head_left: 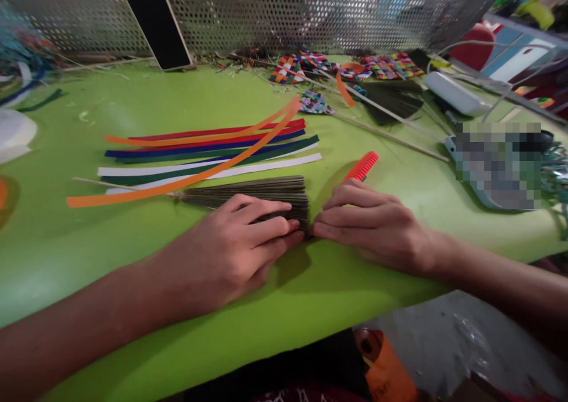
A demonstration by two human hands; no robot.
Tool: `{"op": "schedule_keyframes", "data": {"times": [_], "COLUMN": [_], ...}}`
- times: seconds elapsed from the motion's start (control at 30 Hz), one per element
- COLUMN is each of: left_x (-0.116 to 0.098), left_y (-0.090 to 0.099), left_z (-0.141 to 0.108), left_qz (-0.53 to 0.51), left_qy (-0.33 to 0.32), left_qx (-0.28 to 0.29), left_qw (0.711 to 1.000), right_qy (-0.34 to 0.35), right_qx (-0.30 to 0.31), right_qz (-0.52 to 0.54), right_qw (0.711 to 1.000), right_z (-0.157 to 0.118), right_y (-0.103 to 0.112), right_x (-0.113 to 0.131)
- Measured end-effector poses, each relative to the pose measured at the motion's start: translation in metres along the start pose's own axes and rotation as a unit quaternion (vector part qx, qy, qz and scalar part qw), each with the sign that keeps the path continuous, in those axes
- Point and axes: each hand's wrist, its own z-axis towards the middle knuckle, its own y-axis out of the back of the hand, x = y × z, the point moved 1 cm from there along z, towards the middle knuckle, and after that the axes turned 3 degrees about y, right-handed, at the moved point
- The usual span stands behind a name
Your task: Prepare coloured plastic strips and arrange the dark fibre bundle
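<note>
A dark, pleated leaf fan (248, 190) lies on the green table, its narrow stalk end to the left and its wide, straight edge to the right. Across it rests my left hand (239, 242), fingers bent and gripping near the wide edge. My right hand (373, 224) is closed at the fan's lower right corner, fingertips pressed together. From its far side sticks out an orange-red ridged handle (364, 165); whatever is at the other end is hidden by my fingers. Behind the fan are red, blue, green and white strips (213, 162), with a long folded orange strip (213, 177) across them.
Woven multicoloured pieces (319, 67) and another dark fan (394, 101) lie at the back right, with thin sticks (390, 132) reaching forward. A phone-like black slab (155, 23) leans on the perforated metal panel (275, 17). A white power strip (457, 94) is at right.
</note>
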Motion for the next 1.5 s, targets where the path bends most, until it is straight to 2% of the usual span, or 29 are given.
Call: {"op": "schedule_keyframes", "data": {"times": [0.2, 0.3, 0.4, 0.5, 0.67, 0.9, 1.2, 1.5], "left_x": [0.003, 0.004, 0.003, 0.002, 0.002, 0.002, 0.001, 0.001], "left_y": [0.001, 0.002, 0.002, 0.004, 0.006, 0.006, 0.013, 0.010], "left_z": [0.000, 0.000, -0.001, 0.000, 0.000, -0.001, 0.002, 0.000], "left_qz": [0.008, 0.003, -0.009, -0.020, -0.032, -0.012, -0.016, -0.011], "left_qy": [-0.004, -0.009, -0.004, 0.009, 0.016, 0.009, 0.008, 0.013], "left_qx": [0.003, -0.007, -0.009, -0.006, 0.007, 0.017, 0.036, 0.026], "left_qw": [1.000, 1.000, 1.000, 1.000, 0.999, 1.000, 0.999, 1.000], "right_qy": [0.062, 0.041, 0.012, 0.017, 0.023, 0.051, 0.052, 0.048], "right_qx": [0.031, 0.054, 0.018, 0.001, 0.019, 0.075, 0.069, 0.106], "right_qz": [0.012, 0.059, 0.091, 0.110, 0.116, 0.103, 0.093, 0.102], "right_qw": [0.998, 0.996, 0.996, 0.994, 0.993, 0.990, 0.992, 0.988], "right_z": [0.014, 0.016, 0.012, 0.008, 0.008, 0.018, 0.014, 0.020], "right_y": [0.012, 0.013, 0.008, 0.003, 0.002, 0.010, 0.008, 0.017], "right_x": [-0.008, -0.013, -0.017, -0.019, -0.019, -0.018, -0.014, -0.012]}}
